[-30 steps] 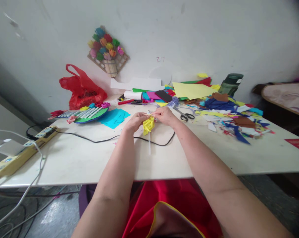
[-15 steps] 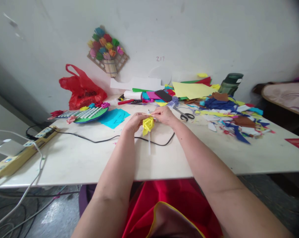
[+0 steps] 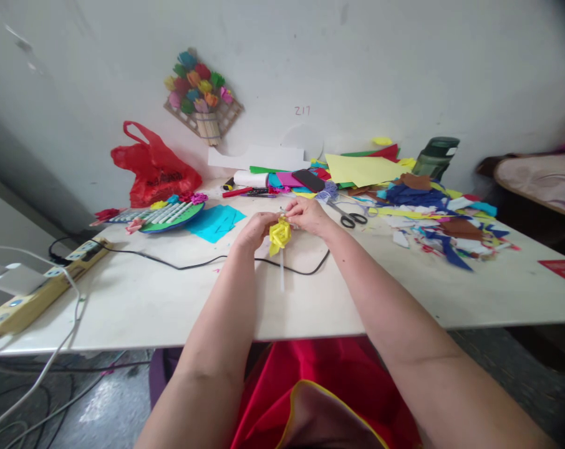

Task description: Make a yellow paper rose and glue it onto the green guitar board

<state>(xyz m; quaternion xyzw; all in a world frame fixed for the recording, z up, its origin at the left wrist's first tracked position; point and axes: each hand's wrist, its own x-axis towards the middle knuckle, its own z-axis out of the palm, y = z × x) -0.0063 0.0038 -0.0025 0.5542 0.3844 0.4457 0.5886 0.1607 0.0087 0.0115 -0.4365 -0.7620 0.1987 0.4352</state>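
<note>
A yellow paper flower [image 3: 280, 234] is between my hands over the middle of the table. My left hand [image 3: 259, 229] has its fingers closed on the flower's left and upper edge. My right hand [image 3: 307, 215] is at the upper right of the flower, its fingertips pinched together near the top; what they pinch is too small to make out. Below the flower a whitish translucent stick [image 3: 282, 274] points toward the table's front edge. Black-handled scissors [image 3: 348, 218] lie to the right of my right hand.
Behind my hands, a phone [image 3: 309, 181] lies among coloured papers. A black cable [image 3: 184, 267] crosses the table to a power strip [image 3: 30, 296]. Paper scraps [image 3: 455, 227] and a green bottle [image 3: 436, 158] are right; a red bag [image 3: 156, 168] and blue-green sheets [image 3: 216, 222] are left.
The fingers of my right hand have shifted slightly up and bent more above the flower. My left hand and the flower have hardly moved.
</note>
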